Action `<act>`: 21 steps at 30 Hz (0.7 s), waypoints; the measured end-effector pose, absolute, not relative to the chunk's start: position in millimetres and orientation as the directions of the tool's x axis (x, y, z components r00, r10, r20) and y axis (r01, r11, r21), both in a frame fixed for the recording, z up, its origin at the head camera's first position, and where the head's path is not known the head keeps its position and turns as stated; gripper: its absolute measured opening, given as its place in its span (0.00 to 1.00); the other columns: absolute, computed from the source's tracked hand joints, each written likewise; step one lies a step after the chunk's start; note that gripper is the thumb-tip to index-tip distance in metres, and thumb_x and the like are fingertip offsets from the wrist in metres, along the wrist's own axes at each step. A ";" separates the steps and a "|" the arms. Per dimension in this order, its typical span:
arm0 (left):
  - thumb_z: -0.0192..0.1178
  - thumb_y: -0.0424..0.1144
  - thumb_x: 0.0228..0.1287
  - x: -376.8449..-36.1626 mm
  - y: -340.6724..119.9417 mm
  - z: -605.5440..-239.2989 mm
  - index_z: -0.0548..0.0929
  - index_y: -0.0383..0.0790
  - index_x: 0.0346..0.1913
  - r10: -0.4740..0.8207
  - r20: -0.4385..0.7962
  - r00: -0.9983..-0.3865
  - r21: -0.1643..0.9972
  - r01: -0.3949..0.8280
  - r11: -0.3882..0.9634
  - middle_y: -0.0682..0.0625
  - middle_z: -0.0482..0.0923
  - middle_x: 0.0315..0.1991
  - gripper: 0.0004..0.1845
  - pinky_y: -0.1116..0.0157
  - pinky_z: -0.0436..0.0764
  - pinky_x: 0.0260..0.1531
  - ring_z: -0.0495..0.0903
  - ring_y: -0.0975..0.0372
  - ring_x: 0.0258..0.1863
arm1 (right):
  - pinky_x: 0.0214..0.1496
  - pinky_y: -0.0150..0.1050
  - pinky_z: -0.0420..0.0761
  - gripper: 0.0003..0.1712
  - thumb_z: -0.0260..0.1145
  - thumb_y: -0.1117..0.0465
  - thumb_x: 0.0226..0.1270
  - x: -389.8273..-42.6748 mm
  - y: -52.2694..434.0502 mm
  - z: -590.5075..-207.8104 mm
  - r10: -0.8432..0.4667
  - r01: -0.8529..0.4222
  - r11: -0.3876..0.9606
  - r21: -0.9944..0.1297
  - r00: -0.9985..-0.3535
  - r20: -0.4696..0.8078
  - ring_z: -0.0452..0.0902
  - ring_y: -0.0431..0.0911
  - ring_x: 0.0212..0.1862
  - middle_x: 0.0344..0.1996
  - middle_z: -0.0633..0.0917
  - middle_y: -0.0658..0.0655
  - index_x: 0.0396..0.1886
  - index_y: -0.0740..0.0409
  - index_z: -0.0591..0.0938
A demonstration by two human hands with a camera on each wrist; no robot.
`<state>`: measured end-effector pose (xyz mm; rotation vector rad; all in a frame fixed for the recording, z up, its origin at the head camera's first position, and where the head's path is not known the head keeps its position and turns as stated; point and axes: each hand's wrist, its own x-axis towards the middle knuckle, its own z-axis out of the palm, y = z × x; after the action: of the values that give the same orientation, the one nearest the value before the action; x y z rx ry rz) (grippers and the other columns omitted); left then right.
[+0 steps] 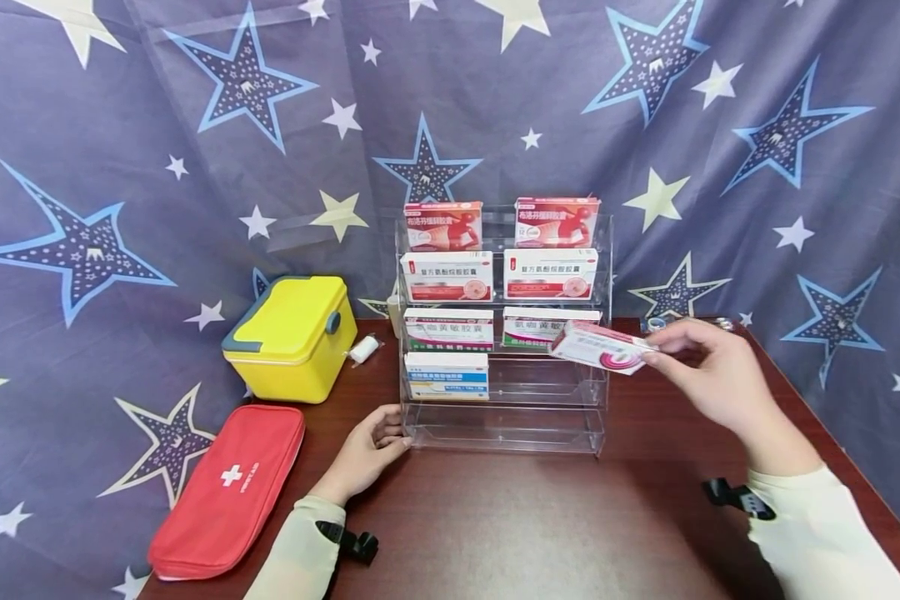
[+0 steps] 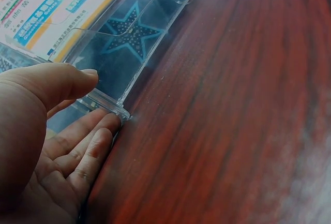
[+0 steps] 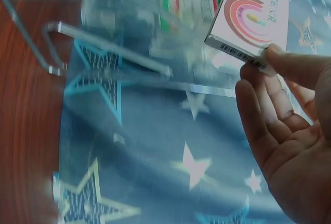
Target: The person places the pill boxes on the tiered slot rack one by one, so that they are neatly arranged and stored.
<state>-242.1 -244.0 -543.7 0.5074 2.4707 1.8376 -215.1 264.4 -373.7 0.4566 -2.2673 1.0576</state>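
My right hand point(image 1: 720, 375) pinches one end of a white and pink medicine box point(image 1: 602, 347) between thumb and fingers. In the right wrist view the box point(image 3: 252, 14) shows a pink rainbow-like arc and a barcode along its edge. It is held tilted before the right side of a clear tiered display rack point(image 1: 543, 423), overlapping the third tier's right box point(image 1: 525, 327). At the rack's lower left corner, my left hand point(image 1: 367, 450) grips the edge, thumb at the front and fingers point(image 2: 93, 149) against the side. A blue and white box point(image 1: 447, 377) stands in the fourth tier's left.
Red boxes point(image 1: 444, 227) fill the top tier, with red and white boxes point(image 1: 447, 277) below. Left of the rack are a yellow case point(image 1: 292, 342), a small white roll point(image 1: 363, 349) and a red first aid pouch point(image 1: 228, 492). A tape roll point(image 1: 655, 323) lies behind the right hand.
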 end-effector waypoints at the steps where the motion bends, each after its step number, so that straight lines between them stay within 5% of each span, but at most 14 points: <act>1: 0.71 0.29 0.67 -242.3 -243.7 -543.6 0.77 0.37 0.66 0.271 0.175 -0.947 0.936 0.246 0.254 0.41 0.84 0.54 0.26 0.64 0.84 0.54 0.84 0.50 0.53 | 0.36 0.21 0.77 0.14 0.82 0.71 0.56 -218.9 257.7 -374.9 -0.077 -0.543 0.626 -0.561 -0.758 0.647 0.80 0.33 0.32 0.31 0.88 0.48 0.38 0.51 0.91; 10: 0.71 0.28 0.66 -241.7 -242.7 -543.6 0.77 0.38 0.66 0.267 0.187 -0.946 0.936 0.254 0.244 0.40 0.84 0.53 0.26 0.65 0.84 0.53 0.84 0.51 0.52 | 0.33 0.27 0.77 0.13 0.80 0.70 0.59 -240.1 218.2 -388.9 -0.192 -0.568 0.691 -0.447 -0.741 0.644 0.80 0.37 0.31 0.30 0.84 0.40 0.36 0.48 0.90; 21: 0.71 0.30 0.68 -241.1 -243.7 -543.1 0.77 0.39 0.66 0.279 0.183 -0.943 0.933 0.256 0.253 0.40 0.83 0.53 0.26 0.64 0.84 0.54 0.83 0.49 0.53 | 0.32 0.43 0.83 0.12 0.80 0.71 0.56 -238.4 199.2 -403.0 -0.313 -0.589 0.769 -0.248 -0.685 0.658 0.83 0.40 0.31 0.32 0.86 0.45 0.35 0.51 0.89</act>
<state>-241.1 -243.7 -543.1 0.5281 2.4714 1.8335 -238.4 199.2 -403.0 0.6708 -2.3549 0.5992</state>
